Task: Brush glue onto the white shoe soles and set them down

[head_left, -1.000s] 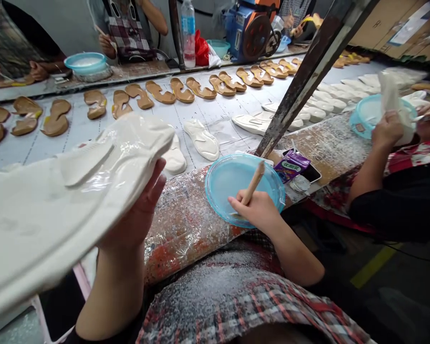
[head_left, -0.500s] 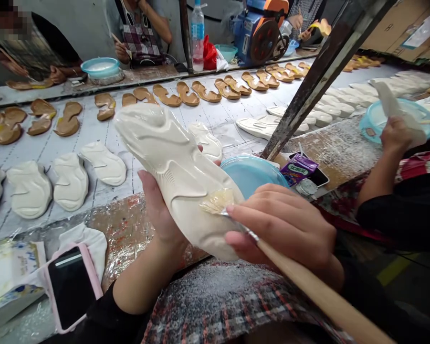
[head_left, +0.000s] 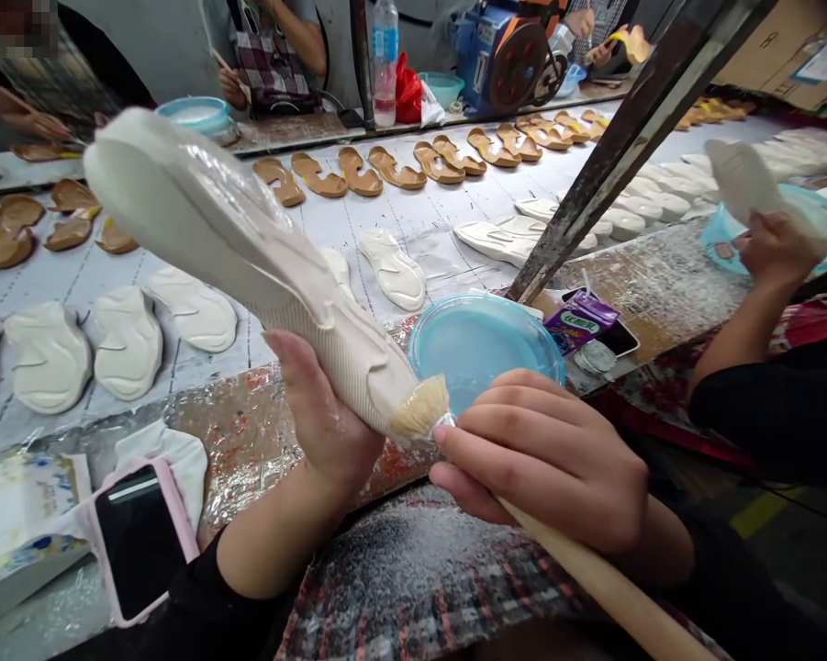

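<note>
From my head camera, I was working the brush along a white moulded shoe sole point(head_left: 248, 257). My left hand point(head_left: 323, 418) was clamped around its lower end, with the thumb pressed along one side, and the sole was tilted up and across the view, its far end lifted clear of the bench. My right hand point(head_left: 541, 464) was closed firmly around the wooden-handled brush point(head_left: 592, 574), fingers gathered near the metal ferrule, and the pale bristles point(head_left: 421, 408) were pressed against the ribbed edge of the sole.

Coating that ribbed edge looked like the step in hand, and I judged that the next stroke called for a steady sweep along the rim without letting the bristles slip off it. The blue plastic dish point(head_left: 486, 353) sat just beyond my right hand, close enough for a short reach. My hands had open air above the plastic-covered bench point(head_left: 254, 450), though the pink-cased phone point(head_left: 138, 542) lay near my left forearm. A co-worker's hand point(head_left: 777, 248) was well apart on my right.
</note>
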`<state>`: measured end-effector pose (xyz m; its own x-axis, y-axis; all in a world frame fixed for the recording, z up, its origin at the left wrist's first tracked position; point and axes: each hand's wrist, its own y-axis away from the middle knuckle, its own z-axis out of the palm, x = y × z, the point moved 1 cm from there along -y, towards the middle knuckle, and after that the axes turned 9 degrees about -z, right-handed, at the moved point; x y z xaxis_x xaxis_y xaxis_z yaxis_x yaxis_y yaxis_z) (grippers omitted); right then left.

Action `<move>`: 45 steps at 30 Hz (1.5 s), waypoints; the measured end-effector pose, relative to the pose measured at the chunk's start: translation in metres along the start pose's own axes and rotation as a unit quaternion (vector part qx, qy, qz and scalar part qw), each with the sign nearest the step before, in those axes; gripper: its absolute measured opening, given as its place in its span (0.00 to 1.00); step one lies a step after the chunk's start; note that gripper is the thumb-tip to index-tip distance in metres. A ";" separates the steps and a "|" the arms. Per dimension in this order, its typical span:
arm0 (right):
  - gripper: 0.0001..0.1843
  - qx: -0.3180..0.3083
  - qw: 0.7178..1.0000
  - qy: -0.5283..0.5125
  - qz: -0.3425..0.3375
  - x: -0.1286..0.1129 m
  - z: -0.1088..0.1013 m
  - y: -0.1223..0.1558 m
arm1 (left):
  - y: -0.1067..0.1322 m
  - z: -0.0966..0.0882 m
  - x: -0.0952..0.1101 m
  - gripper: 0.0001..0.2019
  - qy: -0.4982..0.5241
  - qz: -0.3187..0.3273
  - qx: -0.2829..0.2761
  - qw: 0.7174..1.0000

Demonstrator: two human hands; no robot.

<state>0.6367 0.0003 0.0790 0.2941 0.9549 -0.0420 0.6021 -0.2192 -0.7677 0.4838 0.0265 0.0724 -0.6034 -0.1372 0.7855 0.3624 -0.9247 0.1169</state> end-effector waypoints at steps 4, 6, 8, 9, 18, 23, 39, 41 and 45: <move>0.02 -0.010 1.000 0.014 0.007 -0.001 0.000 0.009 | -0.007 0.006 -0.008 0.30 0.060 0.096 -0.019 0.993; 0.02 -0.008 0.999 0.037 0.002 0.000 0.002 0.011 | -0.011 0.007 -0.015 0.32 0.079 0.094 -0.043 0.992; 0.02 0.002 0.998 0.060 -0.002 0.003 0.006 0.012 | -0.016 0.005 -0.020 0.32 0.066 0.087 -0.030 0.994; 0.02 0.008 0.997 0.070 -0.002 0.005 0.008 0.013 | -0.019 0.003 -0.022 0.32 0.055 0.082 -0.018 0.995; 0.05 0.003 0.996 -0.060 0.066 0.036 -0.017 0.031 | -0.044 -0.027 -0.015 0.31 0.057 0.033 -0.038 0.997; 0.03 0.029 0.985 -0.168 0.039 0.048 -0.028 0.005 | -0.020 -0.012 -0.021 0.31 0.051 -0.079 -0.158 0.983; 0.16 0.117 0.967 -0.220 0.052 0.027 -0.009 0.029 | -0.035 -0.011 -0.027 0.35 0.071 -0.128 -0.113 0.983; 0.17 0.119 0.950 -0.275 0.084 0.030 -0.012 0.026 | -0.034 -0.006 -0.029 0.35 0.073 -0.125 -0.120 0.982; 0.08 0.109 0.962 -0.213 0.129 0.041 -0.002 0.017 | -0.030 0.008 -0.038 0.34 0.082 -0.143 -0.128 0.978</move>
<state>0.6607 0.0355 0.0658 0.0543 0.8800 -0.4718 0.3658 -0.4572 -0.8107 0.5016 0.0624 0.0442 -0.7676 0.1043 0.6324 -0.0149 -0.9893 0.1451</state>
